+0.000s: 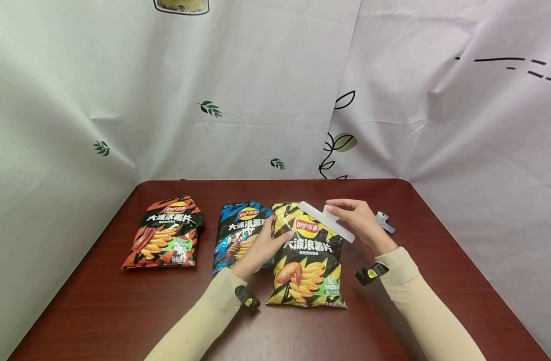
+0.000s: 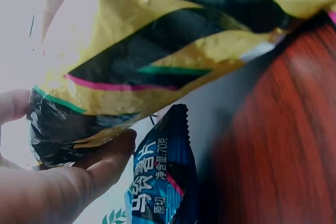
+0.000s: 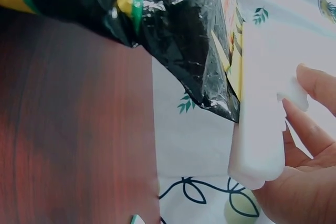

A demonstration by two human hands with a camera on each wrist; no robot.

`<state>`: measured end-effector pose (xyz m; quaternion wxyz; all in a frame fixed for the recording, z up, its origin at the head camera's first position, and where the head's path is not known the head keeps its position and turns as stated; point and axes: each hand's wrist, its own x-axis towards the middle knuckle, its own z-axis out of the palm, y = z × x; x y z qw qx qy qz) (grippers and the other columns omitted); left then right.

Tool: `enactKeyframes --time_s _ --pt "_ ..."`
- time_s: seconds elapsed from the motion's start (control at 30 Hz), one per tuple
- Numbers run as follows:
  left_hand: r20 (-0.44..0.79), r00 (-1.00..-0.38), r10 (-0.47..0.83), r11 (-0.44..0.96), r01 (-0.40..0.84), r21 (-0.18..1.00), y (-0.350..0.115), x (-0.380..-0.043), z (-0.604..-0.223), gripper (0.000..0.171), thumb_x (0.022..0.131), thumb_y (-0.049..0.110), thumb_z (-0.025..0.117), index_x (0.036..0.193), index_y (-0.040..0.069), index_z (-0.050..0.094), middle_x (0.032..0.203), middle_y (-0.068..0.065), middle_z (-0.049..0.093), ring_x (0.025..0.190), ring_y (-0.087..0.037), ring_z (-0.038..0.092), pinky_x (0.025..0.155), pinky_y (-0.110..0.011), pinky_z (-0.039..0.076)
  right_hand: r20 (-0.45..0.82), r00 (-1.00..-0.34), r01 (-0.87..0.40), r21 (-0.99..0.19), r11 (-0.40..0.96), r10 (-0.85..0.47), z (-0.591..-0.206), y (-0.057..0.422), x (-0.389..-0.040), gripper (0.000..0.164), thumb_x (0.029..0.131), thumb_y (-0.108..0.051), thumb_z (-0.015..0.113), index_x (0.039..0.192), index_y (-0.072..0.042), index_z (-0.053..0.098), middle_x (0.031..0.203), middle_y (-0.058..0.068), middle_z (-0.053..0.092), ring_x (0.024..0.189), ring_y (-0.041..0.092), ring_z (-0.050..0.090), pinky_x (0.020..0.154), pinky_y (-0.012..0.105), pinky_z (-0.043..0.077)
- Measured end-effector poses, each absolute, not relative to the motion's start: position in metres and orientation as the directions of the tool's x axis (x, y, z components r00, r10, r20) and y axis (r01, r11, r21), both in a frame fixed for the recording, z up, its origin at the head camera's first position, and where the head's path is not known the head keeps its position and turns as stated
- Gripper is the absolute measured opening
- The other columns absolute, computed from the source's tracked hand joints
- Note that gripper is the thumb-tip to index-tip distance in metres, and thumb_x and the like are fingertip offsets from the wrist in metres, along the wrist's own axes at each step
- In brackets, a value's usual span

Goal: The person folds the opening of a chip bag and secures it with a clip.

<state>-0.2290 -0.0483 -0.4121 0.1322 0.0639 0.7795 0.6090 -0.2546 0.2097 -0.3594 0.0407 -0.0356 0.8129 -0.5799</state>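
Observation:
A yellow-and-black chip bag (image 1: 304, 271) lies upright-facing at the middle right of the table in the head view. My left hand (image 1: 261, 249) grips its upper left side, thumb on the front and fingers behind. In the left wrist view, that hand (image 2: 68, 187) holds the crumpled dark edge of the bag (image 2: 131, 51). My right hand (image 1: 363, 223) pinches the handle of a long white bag clip (image 1: 325, 219), which lies slantwise across the bag's folded upper right corner. The right wrist view shows the clip (image 3: 257, 129) against the bag's top edge.
Behind my left hand is a blue chip bag (image 1: 230, 233), partly covered. A red chip bag (image 1: 162, 245) lies farther left. Another pale clip (image 1: 385, 221) rests beyond my right wrist. A white patterned cloth (image 1: 257, 90) hangs around the brown table (image 1: 99, 301).

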Motion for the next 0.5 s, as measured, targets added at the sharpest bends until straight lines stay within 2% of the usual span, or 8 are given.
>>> enactKeyframes --time_s 0.23,0.5 --pt "-0.091 -0.962 0.257 0.207 -0.037 0.978 -0.0466 -0.2267 -0.4115 0.093 0.091 0.043 0.063 0.155 0.010 0.005 0.158 -0.021 0.014 0.145 -0.039 0.019 0.110 -0.057 0.031 -0.029 -0.992 -0.015 -0.943 0.333 -0.126 -0.3611 0.2139 -0.2549 0.051 0.086 -0.039 0.071 0.126 -0.007 0.064 0.130 0.013 0.060 0.094 0.011 0.065 0.085 0.034 0.054" --pt "-0.077 -0.969 0.234 0.206 -0.027 0.978 -0.0449 -0.2249 -0.4117 0.091 0.090 0.042 0.065 0.155 0.013 0.009 0.158 -0.022 0.015 0.144 -0.043 0.020 0.110 -0.057 0.030 -0.030 -0.985 -0.030 -0.941 0.337 -0.171 -0.3647 0.2193 -0.2551 0.055 0.090 -0.035 0.068 0.133 -0.003 0.057 0.133 0.017 0.057 0.093 0.009 0.065 0.085 0.032 0.054"
